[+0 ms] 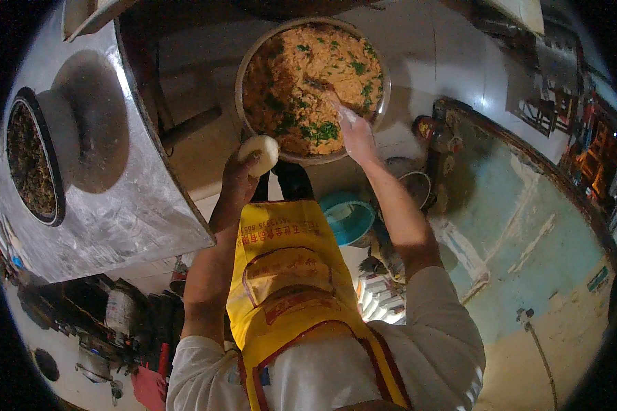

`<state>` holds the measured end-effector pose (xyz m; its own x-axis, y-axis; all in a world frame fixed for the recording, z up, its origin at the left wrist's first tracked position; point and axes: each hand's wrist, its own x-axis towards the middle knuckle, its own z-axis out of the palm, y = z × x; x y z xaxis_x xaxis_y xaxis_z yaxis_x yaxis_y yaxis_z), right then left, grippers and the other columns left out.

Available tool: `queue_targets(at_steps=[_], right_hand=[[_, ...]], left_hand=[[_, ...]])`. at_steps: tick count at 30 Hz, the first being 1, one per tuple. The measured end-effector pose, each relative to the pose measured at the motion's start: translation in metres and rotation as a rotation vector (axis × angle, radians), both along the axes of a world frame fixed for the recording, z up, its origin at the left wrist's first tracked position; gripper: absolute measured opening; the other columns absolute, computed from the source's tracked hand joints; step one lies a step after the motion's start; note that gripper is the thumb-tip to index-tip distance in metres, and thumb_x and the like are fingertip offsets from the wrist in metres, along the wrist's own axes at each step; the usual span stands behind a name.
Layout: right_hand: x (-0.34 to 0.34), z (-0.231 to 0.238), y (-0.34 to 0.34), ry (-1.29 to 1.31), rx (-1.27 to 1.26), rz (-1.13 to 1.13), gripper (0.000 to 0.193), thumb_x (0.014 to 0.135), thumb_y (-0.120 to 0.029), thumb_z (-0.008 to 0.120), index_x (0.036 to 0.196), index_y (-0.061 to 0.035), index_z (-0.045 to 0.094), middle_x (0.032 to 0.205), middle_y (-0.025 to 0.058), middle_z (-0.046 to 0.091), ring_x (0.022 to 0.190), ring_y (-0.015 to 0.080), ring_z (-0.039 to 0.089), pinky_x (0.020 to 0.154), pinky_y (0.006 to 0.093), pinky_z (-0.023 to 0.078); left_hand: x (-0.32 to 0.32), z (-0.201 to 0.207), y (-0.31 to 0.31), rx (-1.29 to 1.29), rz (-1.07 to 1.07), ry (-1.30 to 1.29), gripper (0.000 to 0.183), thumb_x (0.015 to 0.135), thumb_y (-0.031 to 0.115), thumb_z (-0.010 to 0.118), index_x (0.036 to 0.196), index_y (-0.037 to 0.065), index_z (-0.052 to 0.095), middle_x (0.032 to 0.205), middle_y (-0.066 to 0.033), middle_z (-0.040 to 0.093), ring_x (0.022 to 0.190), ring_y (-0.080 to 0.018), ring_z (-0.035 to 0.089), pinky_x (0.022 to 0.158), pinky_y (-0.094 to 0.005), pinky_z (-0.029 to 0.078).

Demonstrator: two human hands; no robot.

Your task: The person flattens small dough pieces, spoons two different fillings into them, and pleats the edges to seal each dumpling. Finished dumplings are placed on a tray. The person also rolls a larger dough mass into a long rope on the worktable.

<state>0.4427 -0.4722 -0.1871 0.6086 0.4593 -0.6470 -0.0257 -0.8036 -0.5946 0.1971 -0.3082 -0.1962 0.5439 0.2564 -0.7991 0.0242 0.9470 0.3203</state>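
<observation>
A large round metal basin (385, 103) holds an orange-brown crumbly mixture (315, 55) with heaps of chopped green herbs (320, 130). My right hand (354, 130), whitish about the fingers, reaches over the basin's right side. It is closed on a thin dark utensil (319, 85) whose far end lies in the mixture; its exact kind is unclear. Near the basin's lower left rim, my left hand (242, 171) grips a smooth, round, cream-coloured piece that looks like dough (260, 155). The fingers beneath the piece are partly hidden.
At left stands a grey metal-topped table (137, 233) bearing a pot of dark minced filling (31, 161). A turquoise bucket (349, 218) sits below the basin, beside my right forearm. Further right are a bottle (435, 130) and a worn greenish panel (528, 226).
</observation>
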Motion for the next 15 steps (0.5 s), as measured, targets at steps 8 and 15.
queue_targets(at_steps=[8, 15], right_hand=[[0.054, -0.021, 0.027, -0.35, -0.01, 0.227, 0.035, 0.098, -0.033, 0.053, 0.112, -0.0033, 0.065, 0.074, 0.0196, 0.064, 0.069, 0.0272, 0.066, 0.061, 0.0421, 0.048], [0.069, -0.014, 0.027, -0.231, -0.074, 0.379, 0.034, 0.099, -0.028, 0.051, 0.12, -0.0049, 0.062, 0.087, 0.0197, 0.063, 0.076, 0.0347, 0.061, 0.069, 0.0433, 0.047]], left_hand=[[-0.001, -0.022, 0.005, 0.061, 0.001, 0.008, 0.051, 0.084, 0.013, 0.073, 0.129, 0.002, 0.052, 0.12, -0.0136, 0.059, 0.113, -0.0282, 0.058, 0.096, -0.0403, 0.049], [0.002, -0.02, 0.013, 0.071, 0.0, 0.072, 0.052, 0.085, 0.011, 0.071, 0.131, 0.002, 0.051, 0.124, -0.0133, 0.058, 0.119, -0.0285, 0.056, 0.101, -0.0418, 0.048]])
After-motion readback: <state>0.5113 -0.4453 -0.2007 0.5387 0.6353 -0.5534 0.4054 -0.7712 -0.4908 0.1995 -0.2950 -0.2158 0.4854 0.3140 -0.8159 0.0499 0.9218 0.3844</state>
